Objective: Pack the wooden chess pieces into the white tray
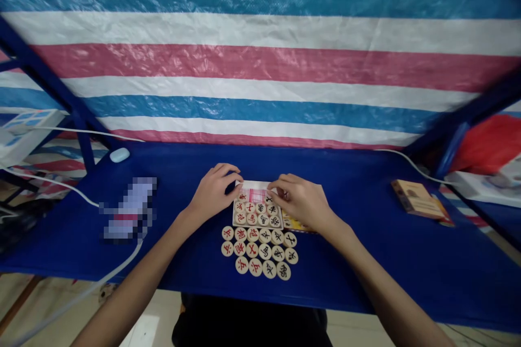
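Round wooden pieces with red or black characters (265,251) lie in rows on the blue table, just below a white box (258,184). Inside the box, several more pieces (251,219) fill the lower rows, and pink-patterned paper shows at the top. My left hand (218,187) is at the box's upper left corner, thumb and fingers pinched near a red-lettered piece. At the upper right corner my right hand (296,197) has its fingers curled together by a black-lettered piece. What lies between the fingertips of either hand is too small to make out.
A yellow printed item (295,223) lies partly under my right hand. A pixelated device (130,209) with a white cable and a white mouse (119,155) are on the left. On the right is a small wooden-coloured box (417,199). Striped sheeting (260,65) hangs behind the blue table (345,282).
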Motion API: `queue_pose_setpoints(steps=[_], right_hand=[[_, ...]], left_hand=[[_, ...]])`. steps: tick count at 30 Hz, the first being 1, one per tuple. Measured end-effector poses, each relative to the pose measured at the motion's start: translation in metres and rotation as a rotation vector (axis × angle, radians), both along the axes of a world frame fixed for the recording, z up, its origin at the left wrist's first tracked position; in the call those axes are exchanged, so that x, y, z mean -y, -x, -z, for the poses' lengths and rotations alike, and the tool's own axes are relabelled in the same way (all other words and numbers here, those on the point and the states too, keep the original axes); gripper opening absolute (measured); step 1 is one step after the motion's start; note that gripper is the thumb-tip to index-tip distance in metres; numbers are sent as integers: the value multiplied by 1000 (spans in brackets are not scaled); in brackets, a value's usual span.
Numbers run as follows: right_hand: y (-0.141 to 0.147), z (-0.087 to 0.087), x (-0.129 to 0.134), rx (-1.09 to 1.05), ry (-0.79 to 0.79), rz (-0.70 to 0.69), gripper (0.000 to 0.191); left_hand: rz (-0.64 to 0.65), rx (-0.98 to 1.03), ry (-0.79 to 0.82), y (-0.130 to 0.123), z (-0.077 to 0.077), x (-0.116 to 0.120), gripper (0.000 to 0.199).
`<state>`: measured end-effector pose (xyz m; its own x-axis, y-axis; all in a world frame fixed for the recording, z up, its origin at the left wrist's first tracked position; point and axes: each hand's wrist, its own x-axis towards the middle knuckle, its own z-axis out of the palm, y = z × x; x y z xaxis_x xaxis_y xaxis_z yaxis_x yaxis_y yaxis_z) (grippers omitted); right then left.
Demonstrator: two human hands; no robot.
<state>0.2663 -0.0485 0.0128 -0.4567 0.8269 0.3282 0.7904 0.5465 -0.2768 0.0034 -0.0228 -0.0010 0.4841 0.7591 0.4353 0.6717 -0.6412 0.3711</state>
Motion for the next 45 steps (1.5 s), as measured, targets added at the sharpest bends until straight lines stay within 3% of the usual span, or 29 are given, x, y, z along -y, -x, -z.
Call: queue_pose_setpoints(steps=[14, 21, 38, 45], right_hand=[[-4, 12, -5, 30, 165, -24, 15], [-4, 8, -2, 18, 184, -3, 16], [0, 15, -1, 97, 88, 44, 22], [3, 14, 1, 81, 33, 51, 23]], left_hand=[[-18, -92, 49, -5, 13, 3, 7], [-57, -90, 72, -7, 11, 5, 7], [-87, -88, 94, -9, 12, 4, 13], [-78, -90, 15, -11, 6, 5, 10]])
